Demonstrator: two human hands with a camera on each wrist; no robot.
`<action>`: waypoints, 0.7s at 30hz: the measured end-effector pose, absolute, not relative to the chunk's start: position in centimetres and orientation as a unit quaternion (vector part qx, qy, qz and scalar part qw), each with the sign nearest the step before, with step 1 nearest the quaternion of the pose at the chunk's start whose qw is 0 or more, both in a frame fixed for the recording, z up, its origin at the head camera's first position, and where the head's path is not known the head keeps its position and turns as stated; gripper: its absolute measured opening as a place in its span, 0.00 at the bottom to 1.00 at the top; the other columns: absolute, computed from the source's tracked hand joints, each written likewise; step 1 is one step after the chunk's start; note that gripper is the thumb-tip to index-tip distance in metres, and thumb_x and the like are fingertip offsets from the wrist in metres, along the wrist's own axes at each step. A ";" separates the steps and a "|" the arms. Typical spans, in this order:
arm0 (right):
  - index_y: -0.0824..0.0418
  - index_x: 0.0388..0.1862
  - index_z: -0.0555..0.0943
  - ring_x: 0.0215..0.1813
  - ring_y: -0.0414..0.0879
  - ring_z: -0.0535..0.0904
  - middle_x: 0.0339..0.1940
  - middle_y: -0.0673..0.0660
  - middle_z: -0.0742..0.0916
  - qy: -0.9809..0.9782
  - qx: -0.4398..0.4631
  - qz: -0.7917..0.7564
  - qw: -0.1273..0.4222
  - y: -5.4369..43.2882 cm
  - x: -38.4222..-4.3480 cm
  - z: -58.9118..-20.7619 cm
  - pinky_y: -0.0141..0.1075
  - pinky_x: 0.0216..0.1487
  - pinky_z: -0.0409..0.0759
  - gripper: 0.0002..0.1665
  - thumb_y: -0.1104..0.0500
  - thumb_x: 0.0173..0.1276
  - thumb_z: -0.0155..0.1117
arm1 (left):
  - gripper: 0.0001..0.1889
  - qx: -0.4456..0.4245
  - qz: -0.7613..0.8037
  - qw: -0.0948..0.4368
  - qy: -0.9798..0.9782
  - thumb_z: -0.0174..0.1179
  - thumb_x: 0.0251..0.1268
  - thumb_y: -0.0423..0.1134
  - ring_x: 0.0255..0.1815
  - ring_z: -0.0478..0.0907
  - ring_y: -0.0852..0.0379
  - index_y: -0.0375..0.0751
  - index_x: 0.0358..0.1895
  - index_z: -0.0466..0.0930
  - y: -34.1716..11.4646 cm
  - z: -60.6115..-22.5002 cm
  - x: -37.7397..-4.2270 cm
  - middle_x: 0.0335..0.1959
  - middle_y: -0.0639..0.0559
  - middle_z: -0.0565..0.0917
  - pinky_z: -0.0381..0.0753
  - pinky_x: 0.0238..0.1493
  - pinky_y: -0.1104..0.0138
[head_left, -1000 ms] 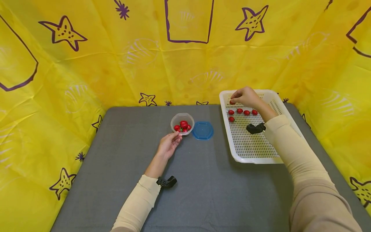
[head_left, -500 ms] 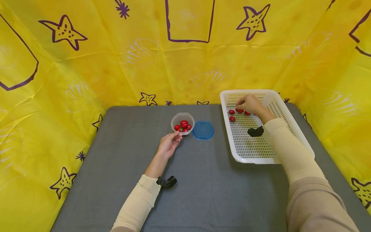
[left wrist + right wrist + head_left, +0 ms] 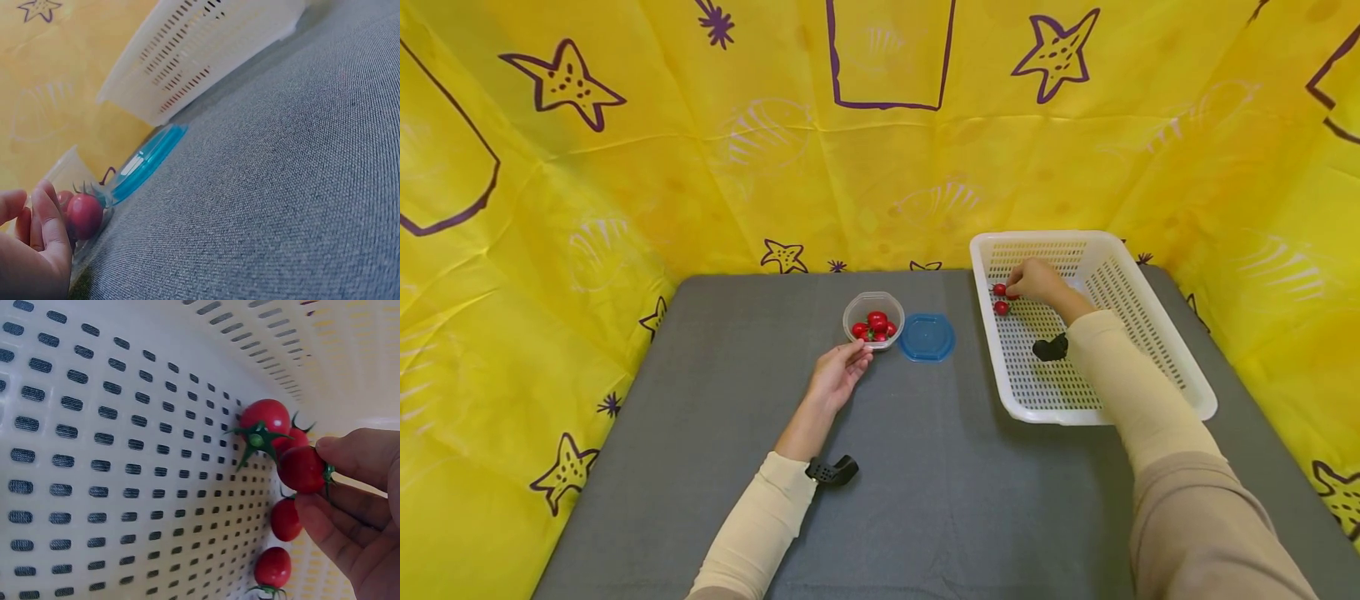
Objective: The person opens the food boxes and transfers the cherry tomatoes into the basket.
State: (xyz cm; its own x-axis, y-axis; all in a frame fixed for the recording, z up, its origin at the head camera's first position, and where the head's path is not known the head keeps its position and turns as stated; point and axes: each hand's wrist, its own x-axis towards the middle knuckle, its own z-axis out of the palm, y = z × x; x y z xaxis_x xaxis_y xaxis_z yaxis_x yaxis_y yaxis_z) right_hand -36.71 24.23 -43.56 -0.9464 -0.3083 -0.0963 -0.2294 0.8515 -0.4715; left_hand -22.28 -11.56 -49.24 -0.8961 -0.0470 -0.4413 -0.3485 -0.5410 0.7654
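Inside the white basket (image 3: 1075,414), my right hand (image 3: 1037,282) pinches a cherry tomato (image 3: 303,470) between thumb and fingertips. More cherry tomatoes lie close by, including a large one (image 3: 265,422) with a green star-shaped stem and another (image 3: 273,567) below. In the head view, two tomatoes show beside the fingertips at the basket's left side; the hand covers others. My left hand (image 3: 838,375) pinches the near rim of a small clear tub (image 3: 852,310), which stands on the table with several red tomatoes (image 3: 877,320) in it.
A blue lid (image 3: 927,337) lies flat on the grey table (image 3: 737,375), between the tub and the basket. Yellow patterned cloth (image 3: 887,167) hangs at the back and both sides. The basket's slotted walls rise around the right hand.
My right hand has come from the basket's back left corner toward the tomatoes in front, where it covers some of them. The left hand stays at the tub.
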 end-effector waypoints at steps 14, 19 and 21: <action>0.70 0.35 0.83 0.38 0.56 0.77 0.35 0.66 0.86 0.964 -0.138 -0.210 0.091 24.2 -36.4 -44.3 0.46 0.43 0.75 0.08 0.64 0.61 0.66 | 0.06 -0.205 0.851 0.088 0.476 0.58 0.70 0.36 0.26 0.82 0.62 0.40 0.33 0.78 -11.6 -49.2 -22.3 0.25 0.54 0.86 0.82 0.34 0.76; 0.69 0.34 0.83 0.39 0.57 0.78 0.34 0.66 0.87 0.963 -0.138 -0.216 0.090 24.7 -36.1 -44.0 0.47 0.43 0.75 0.07 0.64 0.59 0.66 | 0.05 -0.210 0.850 0.090 0.476 0.58 0.70 0.36 0.26 0.82 0.62 0.40 0.35 0.76 -11.5 -49.1 -22.3 0.26 0.54 0.86 0.82 0.34 0.76; 0.69 0.34 0.84 0.38 0.57 0.78 0.34 0.66 0.87 0.961 -0.142 -0.220 0.086 25.0 -36.0 -44.0 0.47 0.43 0.75 0.08 0.64 0.59 0.66 | 0.05 -0.212 0.850 0.090 0.474 0.58 0.70 0.36 0.26 0.82 0.62 0.40 0.35 0.76 -11.4 -49.1 -22.3 0.26 0.54 0.86 0.82 0.34 0.76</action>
State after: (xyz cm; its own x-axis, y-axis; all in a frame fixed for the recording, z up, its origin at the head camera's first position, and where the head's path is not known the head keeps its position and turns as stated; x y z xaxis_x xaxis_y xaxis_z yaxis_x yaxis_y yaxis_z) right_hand -36.04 24.97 -43.98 -0.9446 -0.3116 -0.1030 -0.2360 0.8630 -0.4468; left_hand -22.30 -11.44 -49.11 -0.8937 -0.0479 -0.4461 -0.3544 -0.5346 0.7673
